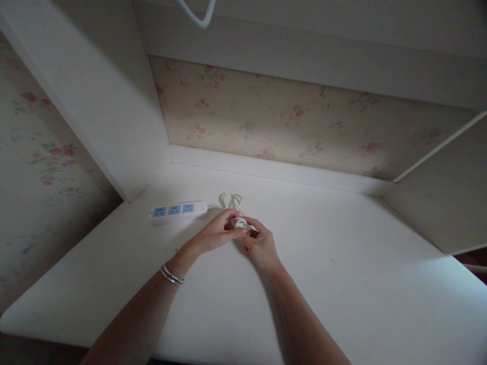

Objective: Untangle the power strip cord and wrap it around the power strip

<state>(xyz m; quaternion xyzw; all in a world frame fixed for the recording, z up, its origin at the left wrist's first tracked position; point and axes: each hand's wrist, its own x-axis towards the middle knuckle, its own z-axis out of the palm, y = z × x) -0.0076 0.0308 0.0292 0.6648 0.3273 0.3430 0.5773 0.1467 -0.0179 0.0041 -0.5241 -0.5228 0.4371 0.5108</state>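
Observation:
A white power strip (pixel 178 212) with three blue socket panels lies on the white desk, left of my hands. Its white cord (pixel 230 198) is looped in a bundle beyond my fingers. My left hand (pixel 218 230) is closed on the near end of that bundle, thumb pointing right. My right hand (pixel 261 243) pinches the white plug end (pixel 251 229) of the cord from the other side. The fingertips of both hands are close together, and partly hide the plug and cord between them. A silver bracelet (pixel 172 274) circles my left wrist.
The white desk (pixel 342 284) runs wide under my arms, with a low white ledge (pixel 281 170) along its back. White side panels (pixel 114 101) stand left and right. An overhead shelf (pixel 304 66) spans the top, and a white curved loop (pixel 201 17) hangs there.

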